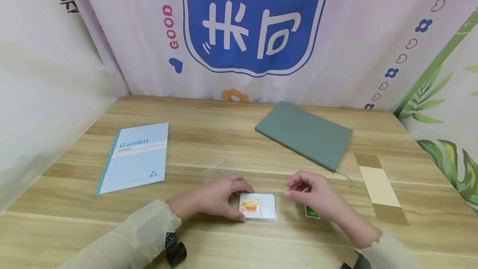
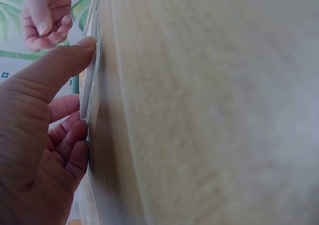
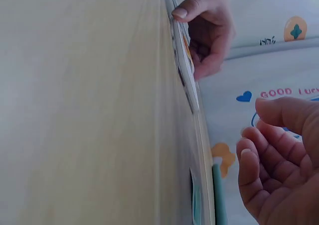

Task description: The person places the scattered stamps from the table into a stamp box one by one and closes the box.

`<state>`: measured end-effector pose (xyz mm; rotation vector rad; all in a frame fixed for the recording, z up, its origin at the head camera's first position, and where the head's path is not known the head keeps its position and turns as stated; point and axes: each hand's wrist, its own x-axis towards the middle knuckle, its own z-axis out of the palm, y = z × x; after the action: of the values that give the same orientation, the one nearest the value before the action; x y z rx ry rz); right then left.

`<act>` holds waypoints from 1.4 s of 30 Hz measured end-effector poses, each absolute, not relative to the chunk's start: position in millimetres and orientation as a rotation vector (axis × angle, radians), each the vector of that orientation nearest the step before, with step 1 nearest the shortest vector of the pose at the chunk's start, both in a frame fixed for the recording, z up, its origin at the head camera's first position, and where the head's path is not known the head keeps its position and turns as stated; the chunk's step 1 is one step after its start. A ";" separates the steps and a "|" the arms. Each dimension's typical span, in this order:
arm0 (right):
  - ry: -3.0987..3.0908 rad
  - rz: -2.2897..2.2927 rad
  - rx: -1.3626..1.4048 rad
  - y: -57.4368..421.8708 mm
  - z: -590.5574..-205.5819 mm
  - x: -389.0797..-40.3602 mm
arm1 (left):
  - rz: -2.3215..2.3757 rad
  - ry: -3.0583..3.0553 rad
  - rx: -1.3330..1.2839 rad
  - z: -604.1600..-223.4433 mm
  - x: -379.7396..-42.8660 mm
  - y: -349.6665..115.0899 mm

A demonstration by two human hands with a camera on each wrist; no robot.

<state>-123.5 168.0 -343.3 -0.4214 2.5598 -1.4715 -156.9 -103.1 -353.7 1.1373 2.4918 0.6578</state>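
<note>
My left hand (image 1: pixel 223 196) grips a small flat white case (image 1: pixel 268 206) by its left end, with the thumb at the near edge and fingers at the far edge. On the case's white face lies an orange-and-yellow stamp-like picture (image 1: pixel 249 205). In the left wrist view the case (image 2: pixel 88 93) shows edge-on, close over the tabletop. To its right hovers my right hand (image 1: pixel 317 194), fingers loosely curled, nothing between them in the right wrist view. Partly hidden below that hand is a small green stamp-like piece (image 1: pixel 312 212). Behind my left hand lies a clear plastic lid (image 1: pixel 213 172).
A light-blue notebook (image 1: pixel 138 161) lies at the left of the wooden table (image 1: pixel 209 132). At the back right is a grey-green notebook (image 1: pixel 306 134) with a ribbon. A cream-and-brown strip (image 1: pixel 381 188) lies at the right. Printed curtains stand behind and beside the table.
</note>
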 end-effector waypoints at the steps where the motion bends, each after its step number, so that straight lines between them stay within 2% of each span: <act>1: 2.565 -1.454 -0.423 172.1 -343.2 -122.6 | 0.656 2.493 1.140 -353.7 -157.0 -103.0; 21: 2.657 -1.237 -0.481 225.9 -356.5 -106.2 | 0.665 2.482 1.135 -354.6 -156.8 -103.0; 28: 2.725 -1.234 -0.533 228.8 -364.2 -103.2 | 0.663 2.485 1.109 -354.0 -155.6 -102.7; 42: 2.771 -1.287 -0.422 221.7 -368.5 -100.1 | 0.699 2.479 1.093 -354.1 -155.8 -102.5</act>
<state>-100.1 221.7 -368.5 -0.4220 2.7710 -1.2870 -155.8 -102.5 -354.1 1.0931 2.4787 0.6993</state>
